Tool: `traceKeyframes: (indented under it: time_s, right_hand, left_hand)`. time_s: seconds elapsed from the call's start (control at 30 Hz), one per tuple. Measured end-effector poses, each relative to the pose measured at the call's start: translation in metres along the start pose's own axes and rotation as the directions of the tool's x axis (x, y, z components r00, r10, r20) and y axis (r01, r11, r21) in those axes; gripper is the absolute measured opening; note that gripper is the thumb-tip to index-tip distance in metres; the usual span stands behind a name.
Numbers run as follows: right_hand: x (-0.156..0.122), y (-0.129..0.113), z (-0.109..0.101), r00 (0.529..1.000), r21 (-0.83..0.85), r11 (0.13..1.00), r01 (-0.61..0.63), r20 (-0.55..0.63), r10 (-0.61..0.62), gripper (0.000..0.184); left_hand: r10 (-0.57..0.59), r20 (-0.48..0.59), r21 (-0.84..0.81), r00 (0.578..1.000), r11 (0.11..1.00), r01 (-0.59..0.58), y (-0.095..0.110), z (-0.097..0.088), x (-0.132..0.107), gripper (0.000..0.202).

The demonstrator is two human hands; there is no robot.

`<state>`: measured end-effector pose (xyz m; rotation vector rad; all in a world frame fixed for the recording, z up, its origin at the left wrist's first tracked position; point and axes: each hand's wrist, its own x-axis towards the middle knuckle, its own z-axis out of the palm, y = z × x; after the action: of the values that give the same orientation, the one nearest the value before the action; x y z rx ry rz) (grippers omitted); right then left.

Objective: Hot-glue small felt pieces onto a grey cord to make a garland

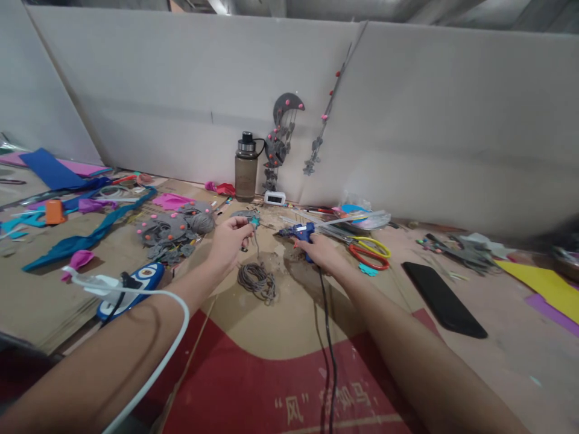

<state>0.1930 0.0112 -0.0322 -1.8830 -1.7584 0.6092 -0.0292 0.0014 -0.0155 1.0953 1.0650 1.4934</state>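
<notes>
My left hand (pixel 230 239) is closed in a pinch on a small teal piece (pixel 254 222) with a grey cord hanging from it. The cord runs down to a loose grey coil (pixel 257 281) on the cardboard. My right hand (pixel 319 252) is wrapped round the handle of a blue glue gun (pixel 299 231), whose nozzle points left toward the teal piece. The gun's black cable (pixel 326 325) trails back along my right forearm.
Grey felt shapes with pink dots (pixel 169 232) lie left of my left hand. Scissors with yellow and red handles (pixel 371 250), a black phone (pixel 442 299), a brown bottle (pixel 246 169), a white clock (pixel 274 198), a blue power strip (pixel 133 286) and coloured foam scraps (pixel 81 238) surround the work spot.
</notes>
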Motion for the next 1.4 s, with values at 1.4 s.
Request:
traceKeyframes:
  time_s: [1.4]
  right_hand:
    - [-0.028, -0.070, 0.021, 0.774, 0.134, 0.803, 0.581, -0.398, -0.493, 0.022]
  left_hand:
    - [-0.086, 0.179, -0.056, 0.980, 0.994, 0.097, 0.016, 0.013, -0.016, 0.030]
